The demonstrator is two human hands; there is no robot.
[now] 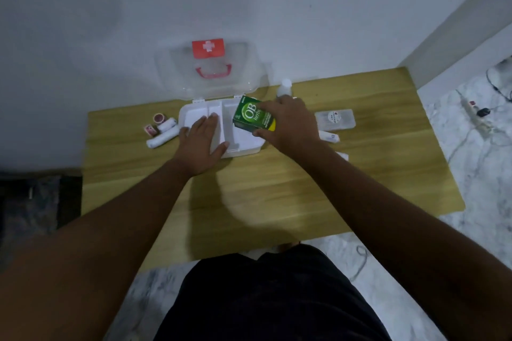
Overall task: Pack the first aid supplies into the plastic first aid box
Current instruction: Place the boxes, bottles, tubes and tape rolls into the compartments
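The white plastic first aid box (246, 144) sits open on the wooden table, its clear lid (210, 69) with a red cross label and red handle leaning against the wall. My right hand (288, 124) grips a green medicine carton (250, 115) tilted over the box's right compartment. My left hand (202, 144) lies flat, fingers spread, on the box's left part. White bandage rolls (163, 134) and small red-and-white tape rolls (155, 123) lie left of the box. A white bottle (285, 87), a clear packet (336, 119) and a white tube (329, 136) lie to the right.
The wooden table (249, 196) stands against a white wall in a corner. Marble-pattern floor lies to the right, with a power strip and cables (476, 112). A dark object (36, 196) sits left of the table. My dark shorts fill the bottom.
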